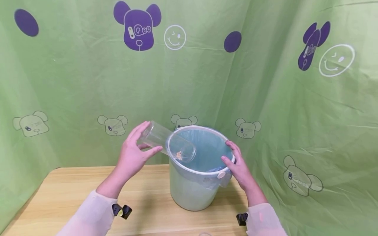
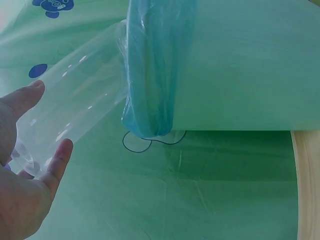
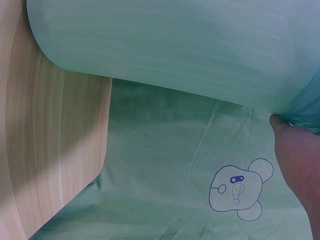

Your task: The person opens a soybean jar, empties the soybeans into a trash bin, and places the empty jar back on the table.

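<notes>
My left hand [image 1: 134,154] grips a clear plastic jar [image 1: 157,135] round its raised bottom end, thumb on one side and fingers on the other. The jar tilts down to the right over the rim of a pale green trash bin [image 1: 192,191], its lower end inside the opening. Several small beige pieces [image 1: 178,155] show near that low end. A blue-green plastic liner [image 2: 150,100] is folded over the bin's edge. On the bin's right side my right hand [image 1: 241,168] holds the rim, thumb at the inside; its other fingers are partly hidden in the right wrist view.
The bin stands upright on a light wooden table [image 1: 141,193]. A green printed curtain [image 1: 79,82] hangs close behind and along the right. A clear curved edge [image 1: 204,234] just enters the head view at the bottom.
</notes>
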Available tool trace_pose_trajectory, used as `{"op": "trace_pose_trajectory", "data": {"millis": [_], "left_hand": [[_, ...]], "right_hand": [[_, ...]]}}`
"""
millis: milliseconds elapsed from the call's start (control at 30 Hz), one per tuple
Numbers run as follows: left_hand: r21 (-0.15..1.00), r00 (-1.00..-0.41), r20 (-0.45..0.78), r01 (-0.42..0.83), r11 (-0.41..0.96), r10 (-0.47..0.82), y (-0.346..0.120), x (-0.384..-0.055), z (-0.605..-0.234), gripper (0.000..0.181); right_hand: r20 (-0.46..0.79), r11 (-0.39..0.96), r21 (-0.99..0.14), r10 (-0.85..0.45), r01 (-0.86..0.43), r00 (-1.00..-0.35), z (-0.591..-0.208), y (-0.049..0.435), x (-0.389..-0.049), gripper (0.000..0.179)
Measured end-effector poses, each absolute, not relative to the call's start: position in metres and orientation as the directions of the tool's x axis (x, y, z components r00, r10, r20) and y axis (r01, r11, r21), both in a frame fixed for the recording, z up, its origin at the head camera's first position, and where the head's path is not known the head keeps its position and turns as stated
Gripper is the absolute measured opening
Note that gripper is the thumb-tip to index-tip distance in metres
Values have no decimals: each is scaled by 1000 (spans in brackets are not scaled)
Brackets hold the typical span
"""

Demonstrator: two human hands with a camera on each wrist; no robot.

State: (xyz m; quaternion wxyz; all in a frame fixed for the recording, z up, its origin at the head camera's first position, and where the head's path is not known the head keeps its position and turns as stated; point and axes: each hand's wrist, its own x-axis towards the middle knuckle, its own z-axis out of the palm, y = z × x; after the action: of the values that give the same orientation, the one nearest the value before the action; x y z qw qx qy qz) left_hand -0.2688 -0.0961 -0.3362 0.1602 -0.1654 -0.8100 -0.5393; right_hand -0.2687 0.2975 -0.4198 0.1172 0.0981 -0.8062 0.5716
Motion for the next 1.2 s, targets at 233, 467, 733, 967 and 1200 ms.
{"op": "trace_pose_trajectory", "data": {"millis": [233,467,733,967,1200], "left_hand": [[947,-954,291,298,122,73,-97,-272,-328,103],[918,-962,263,272,289,71,-95,-273,-336,104],[855,-931,359,354,380,61,-92,-273,-338,104],[981,-977,183,175,-80,108,-97,-276,-332,94],[915,-953,287,303,265,98,-95,-274,-335,101]], "right_hand": [[298,325,-900,-26,-291,-954,-419,298,-269,68],[298,331,-898,-25,-289,-954,-421,299,-269,68],[301,341,-894,-23,-291,-953,-420,297,-269,68],[306,350,-889,-25,-295,-952,-419,298,-270,67],[304,350,-890,-25,-293,-952,-420,298,-270,67]]}}
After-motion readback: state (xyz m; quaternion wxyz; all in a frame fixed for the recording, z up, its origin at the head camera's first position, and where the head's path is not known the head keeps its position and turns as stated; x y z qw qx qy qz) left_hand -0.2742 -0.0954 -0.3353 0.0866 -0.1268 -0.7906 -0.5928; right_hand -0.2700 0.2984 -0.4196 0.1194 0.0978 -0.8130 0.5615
